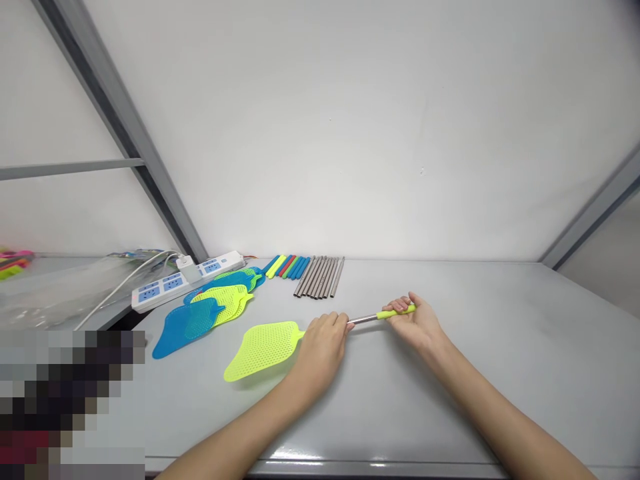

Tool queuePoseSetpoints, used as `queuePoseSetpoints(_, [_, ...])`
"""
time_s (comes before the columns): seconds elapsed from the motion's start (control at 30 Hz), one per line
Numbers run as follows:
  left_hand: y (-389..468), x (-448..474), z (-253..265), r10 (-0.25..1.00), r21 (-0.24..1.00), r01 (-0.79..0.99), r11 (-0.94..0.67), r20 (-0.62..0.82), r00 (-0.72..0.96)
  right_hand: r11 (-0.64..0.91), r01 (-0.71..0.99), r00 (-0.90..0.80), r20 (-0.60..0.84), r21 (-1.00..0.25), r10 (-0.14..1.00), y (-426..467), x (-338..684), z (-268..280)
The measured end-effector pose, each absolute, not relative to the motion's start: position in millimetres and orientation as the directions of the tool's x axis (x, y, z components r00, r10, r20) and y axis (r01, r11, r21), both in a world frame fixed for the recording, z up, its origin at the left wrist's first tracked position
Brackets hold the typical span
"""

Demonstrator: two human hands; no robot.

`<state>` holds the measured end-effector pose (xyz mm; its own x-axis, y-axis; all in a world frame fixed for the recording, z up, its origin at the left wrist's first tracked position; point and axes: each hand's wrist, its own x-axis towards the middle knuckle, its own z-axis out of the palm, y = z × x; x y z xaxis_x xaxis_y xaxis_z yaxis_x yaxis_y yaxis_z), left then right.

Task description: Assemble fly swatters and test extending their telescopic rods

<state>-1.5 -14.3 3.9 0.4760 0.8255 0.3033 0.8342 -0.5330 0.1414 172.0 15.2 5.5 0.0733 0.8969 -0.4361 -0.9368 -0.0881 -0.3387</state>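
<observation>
A fly swatter point(265, 350) with a perforated yellow-green head, a metal rod and a yellow-green handle is held slantwise above the grey table. My left hand point(323, 343) is closed round the rod near the head and hides that joint. At the other end, my right hand point(413, 323) is wrapped round the handle, palm turned up, with the handle's tip showing past the fingers. Left of my hands lie loose swatter heads: a blue one point(187, 327) in front, yellow-green ones point(225, 300) behind it, and more blue ones point(235, 281) farther back.
Several metal rods point(320, 277) lie side by side at the back, beside a row of coloured handles point(287, 267). A white power strip point(173, 285) with a plugged-in charger and cable runs along the left edge. Clear plastic bags point(65, 290) lie beyond. A wall closes the back.
</observation>
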Motion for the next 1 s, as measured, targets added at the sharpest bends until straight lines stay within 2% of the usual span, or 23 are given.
queuePoseSetpoints(0.23, [-17, -5, 0, 0.812, 0.128, 0.82, -0.558, 0.287, 0.508, -0.087, -0.906, 0.097, -0.405, -0.414, 0.909, 22, 181, 1])
queuePoseSetpoints(0.47, [-17, -5, -7, 0.812, 0.148, 0.807, -0.571, 0.246, 0.529, -0.006, -0.932, 0.162, -0.429, -0.363, 0.889, 22, 185, 7])
queuePoseSetpoints(0.67, [-17, -8, -6, 0.777, 0.193, 0.758, -0.623, 0.269, 0.569, 0.05, -0.937, 0.204, -0.423, -0.346, 0.883, 23, 189, 10])
queuePoseSetpoints(0.8, [-13, -11, 3, 0.762, 0.159, 0.756, -0.635, 0.285, 0.581, 0.055, -0.937, 0.199, -0.399, -0.344, 0.895, 26, 197, 12])
queuePoseSetpoints(1.0, [-10, -12, 11, 0.746, 0.134, 0.735, -0.664, 0.188, 0.639, 0.06, -0.928, 0.187, -0.32, -0.369, 0.929, 24, 203, 18])
